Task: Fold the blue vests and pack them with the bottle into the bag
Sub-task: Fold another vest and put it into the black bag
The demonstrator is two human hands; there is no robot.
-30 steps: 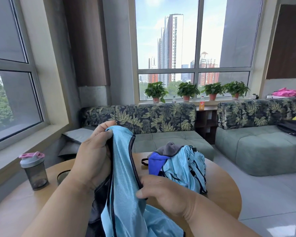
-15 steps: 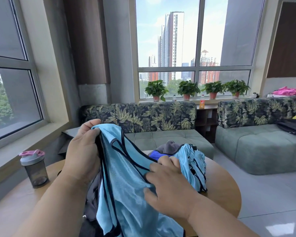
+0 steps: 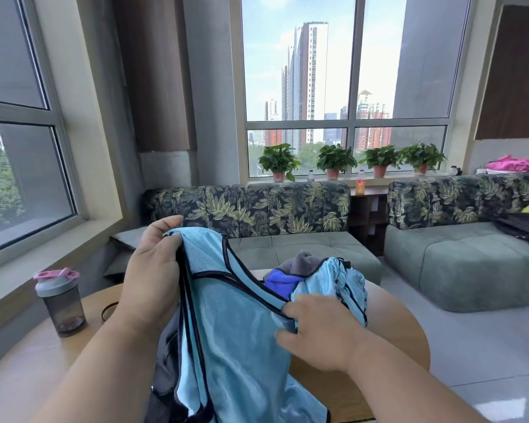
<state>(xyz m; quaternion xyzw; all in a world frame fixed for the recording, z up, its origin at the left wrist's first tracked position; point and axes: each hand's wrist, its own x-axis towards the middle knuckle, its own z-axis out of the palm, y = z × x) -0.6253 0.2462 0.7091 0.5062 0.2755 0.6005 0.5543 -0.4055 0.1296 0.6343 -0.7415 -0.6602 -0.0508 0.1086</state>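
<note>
Above the round counter [image 3: 391, 328], the blue vest [image 3: 235, 325] now hangs spread between both hands. 1 second ago it was a narrow bunched strip; since then the right hand [image 3: 321, 334] has slid outward along the black-trimmed edge, its fingers pinching that edge, while the left hand [image 3: 153, 276] grips the top corner, fingers curled round it. Opened like this, the vest looks ready for folding (none is made yet). Nearby sit the bottle [image 3: 62, 300] at the left, untouched, and a heap of blue cloth [image 3: 330, 279] behind.

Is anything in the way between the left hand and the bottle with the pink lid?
Nothing visible. The bottle stands alone on the round table, left of the left hand, which grips the blue vest.
</note>
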